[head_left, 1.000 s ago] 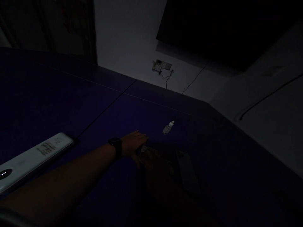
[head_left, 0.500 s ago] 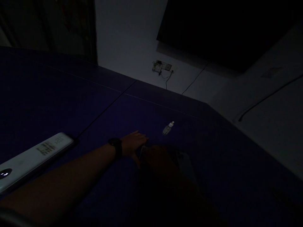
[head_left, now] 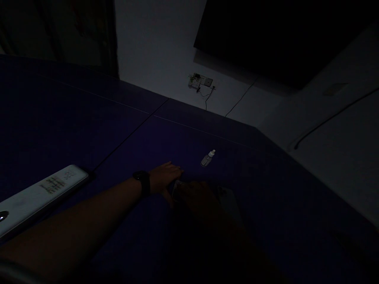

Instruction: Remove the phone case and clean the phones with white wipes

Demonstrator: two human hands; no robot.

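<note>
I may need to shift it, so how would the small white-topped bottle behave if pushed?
The small bottle would probably be light, looking smaller than the left hand. It looks clear and smooth, so may be slippery. Being narrow and seemingly rounded, it could tip or roll.

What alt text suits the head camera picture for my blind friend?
In a dark room, a person's left hand, black watch on its wrist, rests on a blue surface beside the shadowed right hand, which partly covers a pale-edged object. Beyond them is a white-capped bottle; a phone lies to the right, a white device to the left.
</note>
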